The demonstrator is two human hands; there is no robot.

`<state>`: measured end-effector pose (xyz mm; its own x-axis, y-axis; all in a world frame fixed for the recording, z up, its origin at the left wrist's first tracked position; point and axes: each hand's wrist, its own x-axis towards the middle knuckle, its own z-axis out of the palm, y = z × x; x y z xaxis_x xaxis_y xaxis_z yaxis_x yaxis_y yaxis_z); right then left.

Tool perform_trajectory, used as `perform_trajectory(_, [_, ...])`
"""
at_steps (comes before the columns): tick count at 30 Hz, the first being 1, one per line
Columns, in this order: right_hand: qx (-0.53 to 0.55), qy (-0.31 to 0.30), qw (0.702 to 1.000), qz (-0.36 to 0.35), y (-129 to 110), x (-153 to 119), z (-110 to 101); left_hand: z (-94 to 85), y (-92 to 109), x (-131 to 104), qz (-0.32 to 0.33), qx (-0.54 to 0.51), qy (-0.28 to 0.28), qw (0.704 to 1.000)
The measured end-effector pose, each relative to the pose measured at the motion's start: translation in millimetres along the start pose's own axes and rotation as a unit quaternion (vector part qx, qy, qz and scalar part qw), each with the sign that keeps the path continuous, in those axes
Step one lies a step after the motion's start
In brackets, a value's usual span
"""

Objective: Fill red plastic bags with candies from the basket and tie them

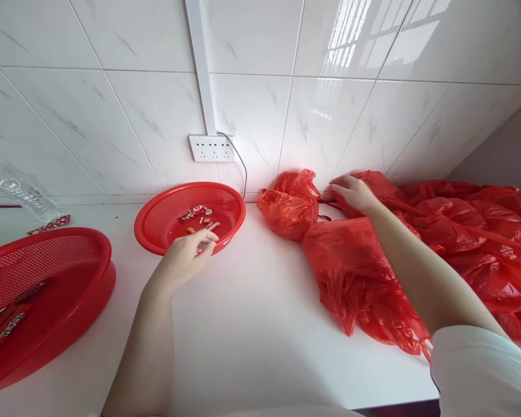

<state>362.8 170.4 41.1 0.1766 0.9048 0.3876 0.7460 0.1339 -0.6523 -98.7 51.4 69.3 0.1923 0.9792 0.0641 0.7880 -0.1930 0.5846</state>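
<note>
My left hand is at the near rim of a round red plastic basket, its curled fingers over the rim and the thumb on the outer side. A few small wrapped sweets lie at the bottom of this basket. My right hand reaches to the back, near the wall, and rests on a red plastic bag with its fingers stretched out. Just left of it sits a smaller, tied red bag. Below my right forearm lies another filled red bag.
A larger red basket with a few wrapped packets stands at the left. Behind it lies a clear plastic bottle. Many red bags are heaped at the right. A socket strip with a grey cable is on the tiled wall.
</note>
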Motion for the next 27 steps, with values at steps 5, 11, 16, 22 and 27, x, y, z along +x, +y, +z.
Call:
perform_trajectory(5, [0.047, -0.03, 0.995, 0.08, -21.3, 19.4, 62.1, -0.5, -0.2, -2.3, 0.011, -0.013, -0.019, 1.0])
perform_trajectory(11, [0.106, 0.14, 0.984, 0.035, -61.1, 35.7, 52.0, -6.3, -4.4, -4.2, 0.008, -0.014, -0.005, 1.0])
perform_trajectory(16, [0.187, 0.286, 0.924, -0.171, -110.9, 31.2, 27.6, -5.2, -5.1, -3.6, 0.013, -0.015, 0.0, 1.0])
perform_trajectory(22, [-0.107, 0.22, 0.965, -0.093, -124.3, 16.9, 22.3, -2.5, -0.8, -5.2, 0.024, -0.014, -0.005, 1.0])
perform_trajectory(27, [-0.2, 0.113, 0.973, -0.029, -107.5, 15.7, 49.9, -4.1, 0.8, -7.6, 0.024, -0.012, -0.006, 1.0])
